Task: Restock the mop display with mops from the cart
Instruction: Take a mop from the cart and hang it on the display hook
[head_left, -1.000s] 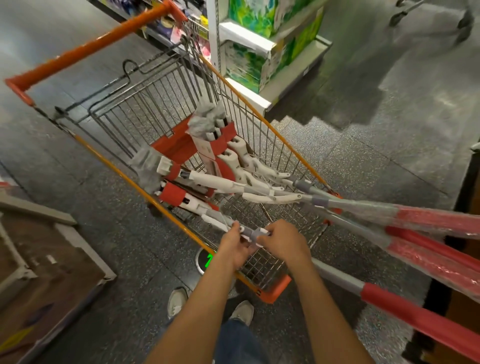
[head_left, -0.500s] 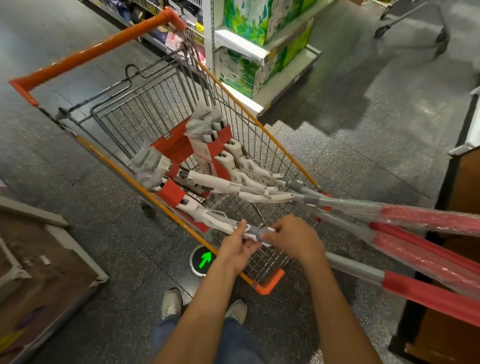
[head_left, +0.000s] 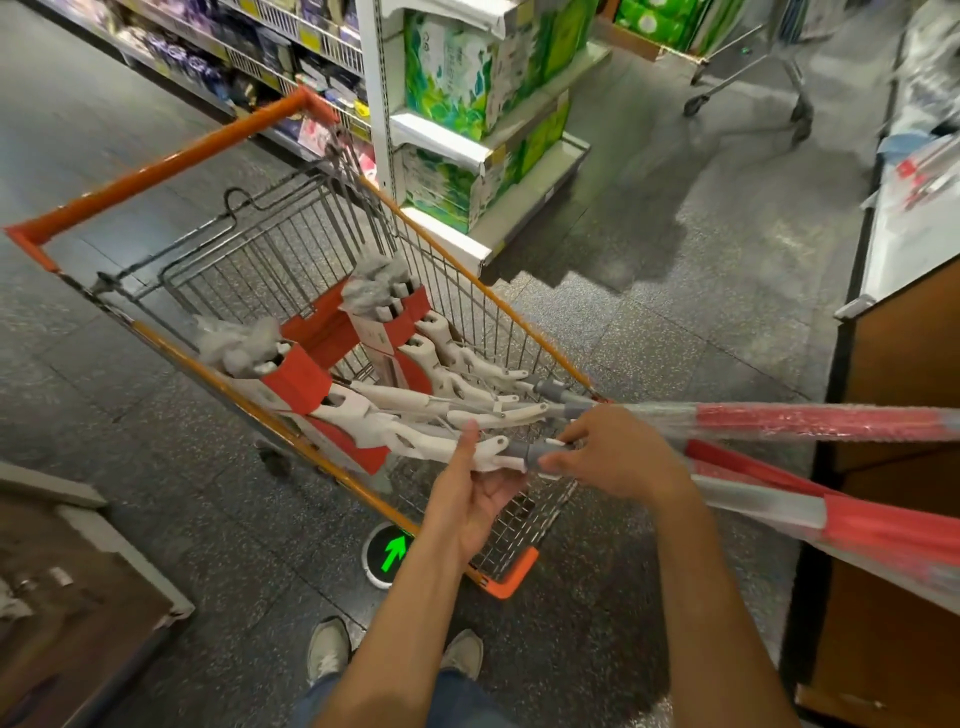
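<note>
Left hand (head_left: 470, 499) cradles the nearest mop (head_left: 415, 441) palm-up, right hand (head_left: 618, 457) grasps its grey collar at 3 o'clock; I'd lift it level to clear the cart (head_left: 509, 577).

A person's left hand (head_left: 470, 499) cradles the white neck of a mop (head_left: 395, 431) while the right hand (head_left: 615, 457) pinches its grey collar, above an orange-trimmed cart (head_left: 171, 166); more mops (head_left: 457, 364) lie inside, handles toward three o'clock.
</note>
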